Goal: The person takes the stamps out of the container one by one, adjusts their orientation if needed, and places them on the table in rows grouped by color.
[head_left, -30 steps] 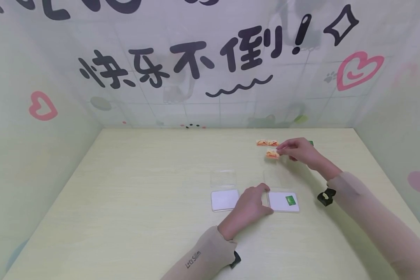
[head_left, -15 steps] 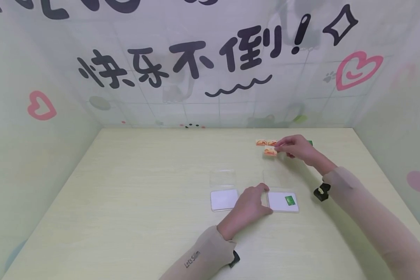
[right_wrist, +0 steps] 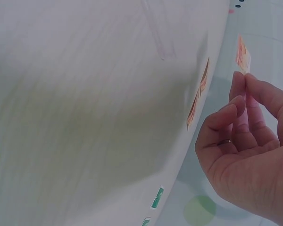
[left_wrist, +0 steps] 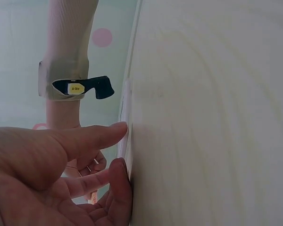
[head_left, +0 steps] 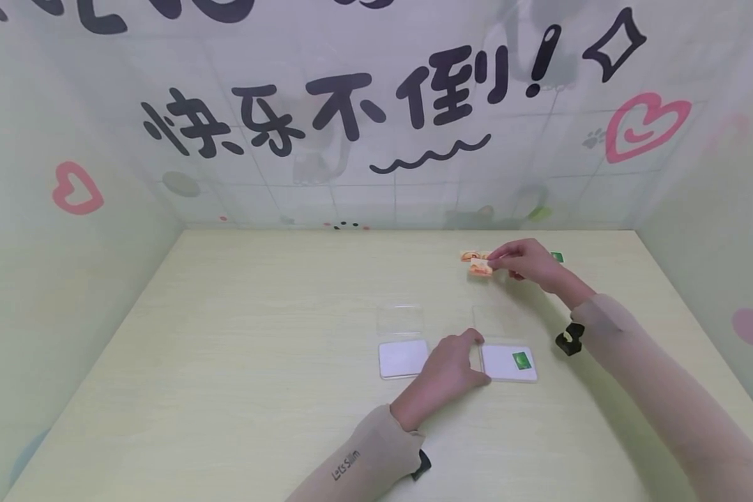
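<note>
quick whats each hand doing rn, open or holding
Left hand: holding the left end of the white case with a green piece.
Right hand: pinching an orange stamp-like piece.

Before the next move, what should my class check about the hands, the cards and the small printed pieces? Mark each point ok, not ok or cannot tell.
1. Orange piece pinched in the right hand: ok, at fingertips and thumb.
2. Orange piece lifted clear of the table: ok, the right wrist view shows it raised.
3. Left hand at the right card: ok, thumb and finger at its left edge.
4. Left card fully uncovered: not ok, the left hand hides part of its right side in the head view.
5. Back of the orange piece sticky: cannot tell.
</note>
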Available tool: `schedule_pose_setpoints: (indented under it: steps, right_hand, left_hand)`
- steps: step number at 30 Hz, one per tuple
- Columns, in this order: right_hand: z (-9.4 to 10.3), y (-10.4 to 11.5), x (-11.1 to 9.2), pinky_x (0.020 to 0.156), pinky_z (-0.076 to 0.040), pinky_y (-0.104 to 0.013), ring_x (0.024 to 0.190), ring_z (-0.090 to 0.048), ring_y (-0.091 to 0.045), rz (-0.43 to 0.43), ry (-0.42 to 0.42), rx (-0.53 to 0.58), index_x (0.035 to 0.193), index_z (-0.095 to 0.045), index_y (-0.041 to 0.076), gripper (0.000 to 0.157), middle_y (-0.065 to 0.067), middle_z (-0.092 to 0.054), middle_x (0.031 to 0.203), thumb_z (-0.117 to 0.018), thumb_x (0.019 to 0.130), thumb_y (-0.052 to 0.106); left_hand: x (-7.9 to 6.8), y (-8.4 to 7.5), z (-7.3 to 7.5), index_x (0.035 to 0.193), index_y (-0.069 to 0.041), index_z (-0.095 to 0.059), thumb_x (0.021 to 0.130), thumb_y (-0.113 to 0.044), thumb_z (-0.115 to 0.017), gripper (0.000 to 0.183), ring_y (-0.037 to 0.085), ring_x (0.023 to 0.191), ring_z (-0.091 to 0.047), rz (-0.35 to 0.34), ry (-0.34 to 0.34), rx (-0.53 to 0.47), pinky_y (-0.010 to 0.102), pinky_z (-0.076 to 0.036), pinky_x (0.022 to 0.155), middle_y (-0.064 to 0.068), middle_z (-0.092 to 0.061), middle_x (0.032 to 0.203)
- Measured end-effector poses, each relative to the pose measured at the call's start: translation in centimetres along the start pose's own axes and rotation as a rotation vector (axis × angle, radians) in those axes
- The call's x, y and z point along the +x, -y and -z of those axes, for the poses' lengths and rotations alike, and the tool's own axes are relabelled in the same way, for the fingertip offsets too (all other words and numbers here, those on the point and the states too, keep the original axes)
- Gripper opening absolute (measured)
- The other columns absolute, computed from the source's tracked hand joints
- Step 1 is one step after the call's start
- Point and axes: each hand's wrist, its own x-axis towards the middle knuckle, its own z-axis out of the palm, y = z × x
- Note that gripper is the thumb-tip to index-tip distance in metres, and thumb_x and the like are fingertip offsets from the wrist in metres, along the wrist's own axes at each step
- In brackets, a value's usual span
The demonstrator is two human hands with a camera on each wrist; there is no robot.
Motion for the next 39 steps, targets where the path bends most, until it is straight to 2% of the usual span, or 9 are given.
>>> schedule_pose_setpoints:
  steps: [7, 13, 26, 35, 39]
  right_hand:
    - [0.1, 0.1, 0.5, 0.064, -0.04, -0.027, 0.065, -0.044, -0.011, -0.005, 0.008, -0.003, 0.128, -0.067, -0.01, 0.034, 0.0, -0.058, 0.078, -0.067, 0.104, 0.014]
    - [0.1, 0.1, 0.8, 0.063, -0.039, -0.027, 0.063, -0.042, -0.011, -0.003, 0.014, 0.014, 0.127, -0.067, -0.011, 0.033, 0.001, -0.057, 0.076, -0.066, 0.105, 0.014]
    - [0.1, 0.2, 2.0, 0.061, -0.04, -0.026, 0.062, -0.043, -0.01, 0.044, 0.023, 0.041, 0.127, -0.065, -0.013, 0.035, 0.002, -0.06, 0.074, -0.068, 0.104, 0.012]
    - [-0.1, 0.7, 2.9, 0.061, -0.039, -0.027, 0.063, -0.042, -0.01, 0.03, 0.036, 0.006, 0.13, -0.064, -0.013, 0.037, 0.006, -0.056, 0.073, -0.066, 0.105, 0.014]
    - [-0.1, 0.9, 3.1, 0.062, -0.04, -0.027, 0.065, -0.043, -0.01, 0.028, 0.045, 0.005, 0.132, -0.064, -0.013, 0.038, 0.005, -0.061, 0.078, -0.065, 0.106, 0.015]
  left_hand:
    - [0.0, 0.0, 0.0, 0.13, -0.007, -0.065, 0.082, -0.012, -0.091, 0.055, 0.021, 0.094, -0.064, -0.003, -0.001, 0.01, 0.032, -0.054, 0.086, 0.01, -0.072, 0.104]
    - [0.0, -0.1, 0.0, 0.131, -0.008, -0.065, 0.082, -0.013, -0.091, 0.056, 0.023, 0.1, -0.066, 0.004, 0.002, 0.016, 0.034, -0.055, 0.089, 0.012, -0.073, 0.111]
    - [0.0, 0.1, -0.1, 0.131, -0.008, -0.065, 0.081, -0.013, -0.09, 0.056, 0.022, 0.1, -0.065, 0.0, -0.004, 0.003, 0.033, -0.054, 0.09, 0.011, -0.072, 0.111]
    - [0.0, 0.1, 0.0, 0.131, -0.008, -0.065, 0.082, -0.013, -0.09, 0.056, 0.025, 0.105, -0.067, -0.007, -0.009, 0.008, 0.035, -0.054, 0.092, 0.013, -0.073, 0.114]
    - [0.0, 0.1, 0.0, 0.131, -0.008, -0.065, 0.082, -0.013, -0.09, 0.056, 0.025, 0.106, -0.067, -0.004, -0.009, 0.002, 0.035, -0.054, 0.093, 0.013, -0.073, 0.115]
